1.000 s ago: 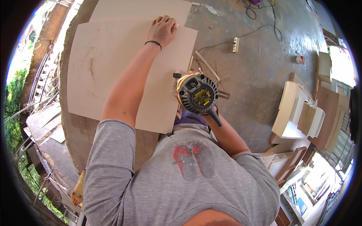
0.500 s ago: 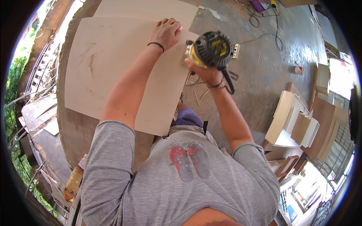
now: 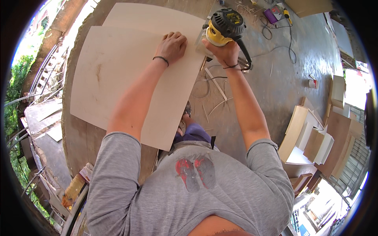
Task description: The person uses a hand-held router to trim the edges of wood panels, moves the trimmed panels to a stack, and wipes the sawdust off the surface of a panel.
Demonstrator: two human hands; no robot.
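My right hand (image 3: 224,50) is wrapped round the yellow body of a black-topped trim router (image 3: 220,31), upright at the right edge of a large pale board (image 3: 118,74). A black cord runs down from its top, past my wrist. The router's base is mostly hidden, so the bit's contact with the board cannot be seen. My left hand (image 3: 172,48) rests on the board to the left of the router, its fingers bent and slightly apart, with nothing in it. Beneath this board lies a second pale board (image 3: 153,15), showing at the far side.
The boards lie on a brown worktop (image 3: 88,135). Thin offcut strips (image 3: 216,84) and shavings litter the concrete floor on the right. Farther right are a small white paint pot (image 3: 313,83) and wooden box frames (image 3: 293,133). A coiled cable (image 3: 266,33) lies at the far right.
My right hand has carried the router away from me along the board's right edge. My left hand still rests on the board; the view has shifted slightly.
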